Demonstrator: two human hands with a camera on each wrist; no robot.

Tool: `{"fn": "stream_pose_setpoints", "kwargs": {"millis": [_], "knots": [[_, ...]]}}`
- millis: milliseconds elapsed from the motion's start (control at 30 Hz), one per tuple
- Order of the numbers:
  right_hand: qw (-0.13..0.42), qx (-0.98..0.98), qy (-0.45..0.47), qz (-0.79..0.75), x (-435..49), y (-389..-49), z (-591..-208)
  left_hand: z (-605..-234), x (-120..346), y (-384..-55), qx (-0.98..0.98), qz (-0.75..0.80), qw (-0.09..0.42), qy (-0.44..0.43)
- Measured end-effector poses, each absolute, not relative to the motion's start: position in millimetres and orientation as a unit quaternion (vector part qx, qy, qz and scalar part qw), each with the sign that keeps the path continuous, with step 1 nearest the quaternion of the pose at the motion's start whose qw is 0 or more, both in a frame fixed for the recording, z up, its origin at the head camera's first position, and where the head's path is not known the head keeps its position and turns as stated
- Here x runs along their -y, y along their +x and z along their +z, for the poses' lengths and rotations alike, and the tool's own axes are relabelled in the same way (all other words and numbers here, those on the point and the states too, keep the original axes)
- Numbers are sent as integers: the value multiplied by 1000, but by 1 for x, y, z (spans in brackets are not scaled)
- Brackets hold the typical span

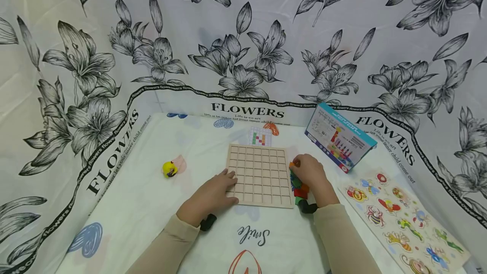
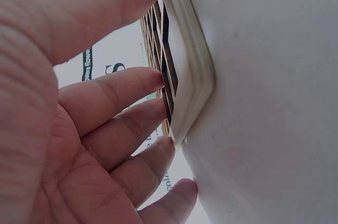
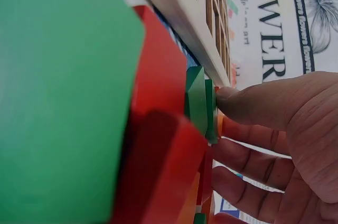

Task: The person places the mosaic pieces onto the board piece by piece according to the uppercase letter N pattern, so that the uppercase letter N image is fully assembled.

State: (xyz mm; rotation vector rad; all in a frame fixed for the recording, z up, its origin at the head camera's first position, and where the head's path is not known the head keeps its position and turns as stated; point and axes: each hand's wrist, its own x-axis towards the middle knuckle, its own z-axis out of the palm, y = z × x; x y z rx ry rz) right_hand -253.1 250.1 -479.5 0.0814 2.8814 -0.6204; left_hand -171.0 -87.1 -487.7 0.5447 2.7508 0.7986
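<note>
A square wooden grid board (image 1: 260, 176) lies flat on the cloth. My left hand (image 1: 214, 193) rests at its left edge, fingers spread; the left wrist view shows the fingertips (image 2: 158, 109) touching the board's rim (image 2: 195, 71). Along the right side of the board is a heap of coloured blocks (image 1: 300, 191), with green, red, blue and orange ones among them. At the far end of this heap, my right hand (image 1: 311, 176) pinches an orange block (image 3: 220, 126), partly hidden behind green blocks (image 3: 196, 97) in the right wrist view.
Behind the board lies a small pattern card (image 1: 260, 137) with coloured squares. A toy box (image 1: 338, 136) stands at the back right, near a wooden insect puzzle (image 1: 403, 223). To the left sits a small yellow toy (image 1: 169, 169).
</note>
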Motion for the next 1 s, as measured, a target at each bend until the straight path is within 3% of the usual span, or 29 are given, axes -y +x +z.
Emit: {"fn": "stream_pose_setpoints", "kwargs": {"millis": [400,700,1000], "knots": [[76,-964,40,-252,-249,-254,-480,-483,86,-169,-936,275,117,186],[20,-948,-36,-315,-230,-251,-461,-482,86,-170,-937,275,122,178],[89,-944,-102,-300,-192,-266,-459,-486,86,-169,-937,278,124,173]]}}
